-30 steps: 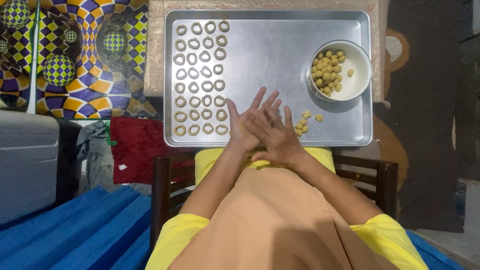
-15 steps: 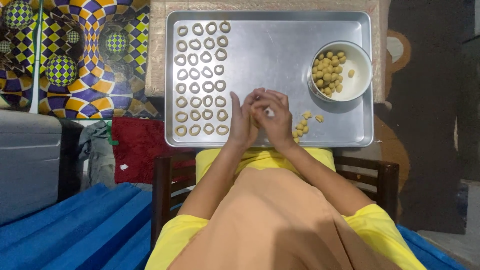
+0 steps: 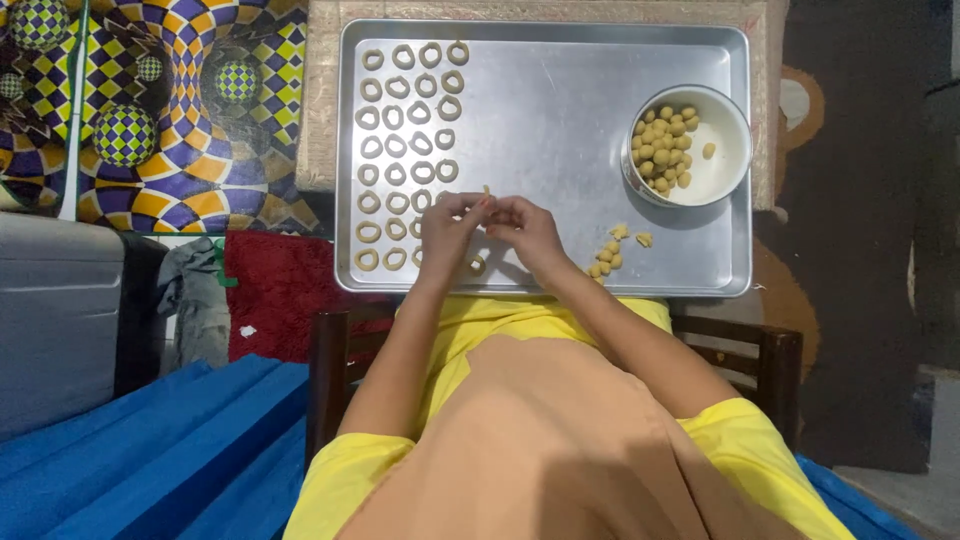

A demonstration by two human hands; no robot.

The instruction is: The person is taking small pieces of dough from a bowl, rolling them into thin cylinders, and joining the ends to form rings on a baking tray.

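A large metal tray [image 3: 560, 120] lies in front of me with several dough rings [image 3: 400, 120] in rows on its left side. My left hand [image 3: 447, 230] and my right hand [image 3: 527, 232] meet over the tray's near edge, fingertips pinched together on a small strip of dough [image 3: 486, 196]. One more ring [image 3: 477, 265] lies just below my hands. A white bowl [image 3: 722, 165] of small dough balls [image 3: 663, 148] stands at the tray's right. A few loose dough bits [image 3: 610, 255] lie to the right of my right hand.
The tray rests on a woven mat [image 3: 318, 110] over a table. A wooden chair frame [image 3: 330, 375] is under me. A patterned cloth [image 3: 150, 110], a red cloth [image 3: 275, 295], a grey case [image 3: 60, 320] and blue sheeting [image 3: 140, 460] lie to the left.
My hands were pressed flat together, rolling; they have since drawn up and curled, and the fingertips now pinch a thin dough strip between them.
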